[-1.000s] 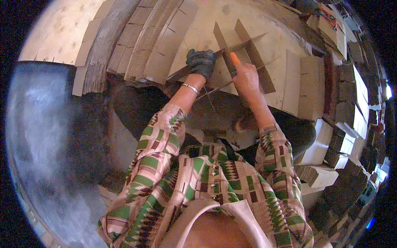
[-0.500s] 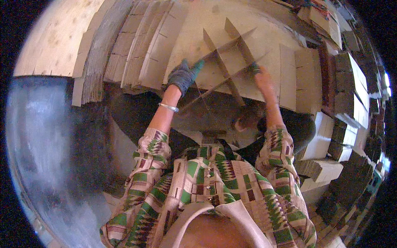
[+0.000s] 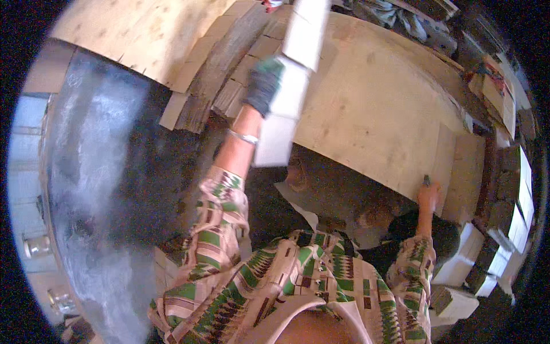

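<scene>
My left hand, in a grey and green glove, is closed on the left edge of a long, pale cardboard strip. The strip is held up at a slant, crosses the front edge of the wooden board and is bright and slightly blurred; cross lines divide it into panels. Whether it is one layer or several, I cannot tell. At the board's right front corner, my right hand is beside flat cardboard pieces. Its fingers are small and smeared, with something dark at the tips.
Left of the raised strip, stacked slotted cardboard strips lie along the board. Another wooden sheet is at the far left, above a grey, worn surface. More cardboard stacks stand at the right, with wrapped bundles at the back.
The crossed cardboard strips held between both hands are gone from over the board. My left hand now raises a pale strip; my right hand has moved right and nearer. The view has turned.
</scene>
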`<state>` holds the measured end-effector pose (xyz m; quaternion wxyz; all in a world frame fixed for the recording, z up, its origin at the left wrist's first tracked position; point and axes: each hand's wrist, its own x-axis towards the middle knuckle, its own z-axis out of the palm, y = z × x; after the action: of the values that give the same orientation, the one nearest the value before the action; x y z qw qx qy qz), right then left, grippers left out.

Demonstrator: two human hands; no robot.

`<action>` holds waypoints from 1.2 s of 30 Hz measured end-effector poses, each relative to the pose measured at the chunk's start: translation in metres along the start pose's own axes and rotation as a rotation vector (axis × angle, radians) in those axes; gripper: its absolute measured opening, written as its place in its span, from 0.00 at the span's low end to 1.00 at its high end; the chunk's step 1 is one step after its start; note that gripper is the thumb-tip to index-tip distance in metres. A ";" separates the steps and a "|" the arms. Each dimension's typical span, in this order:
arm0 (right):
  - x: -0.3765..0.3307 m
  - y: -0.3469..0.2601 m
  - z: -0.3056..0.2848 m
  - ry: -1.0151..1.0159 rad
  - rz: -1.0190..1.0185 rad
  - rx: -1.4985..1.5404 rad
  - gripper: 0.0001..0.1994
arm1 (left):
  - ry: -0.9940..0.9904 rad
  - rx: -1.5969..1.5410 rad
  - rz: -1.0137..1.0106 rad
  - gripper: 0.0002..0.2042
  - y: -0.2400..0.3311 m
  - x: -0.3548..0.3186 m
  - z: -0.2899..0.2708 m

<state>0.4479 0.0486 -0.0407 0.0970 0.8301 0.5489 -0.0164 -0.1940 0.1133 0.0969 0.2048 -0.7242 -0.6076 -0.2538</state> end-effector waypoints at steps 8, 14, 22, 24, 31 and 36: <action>-0.059 -0.030 -0.029 0.087 -0.102 -0.069 0.40 | -0.158 0.581 -0.660 0.14 -0.135 0.042 -0.110; -0.109 -0.079 -0.031 0.107 -0.518 -0.025 0.42 | -0.675 0.326 -0.768 0.41 -0.192 -0.050 -0.028; -0.117 -0.076 -0.040 0.025 -0.691 -0.111 0.43 | -0.707 0.272 -0.348 0.56 0.038 -0.076 0.000; -0.097 -0.064 -0.025 0.098 -0.802 0.009 0.43 | -0.718 0.297 -0.314 0.50 0.052 -0.092 0.017; -0.088 -0.077 -0.073 0.185 -0.491 0.427 0.43 | -0.420 -0.063 -0.646 0.20 0.014 -0.095 0.041; -0.134 -0.159 -0.131 0.176 -0.685 0.853 0.47 | -0.327 -0.274 -0.626 0.17 0.055 -0.073 0.025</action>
<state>0.2386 0.0108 0.0829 -0.3047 0.5680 0.7384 -0.1985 -0.1468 0.0620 0.0323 -0.0811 -0.5551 -0.7846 -0.2640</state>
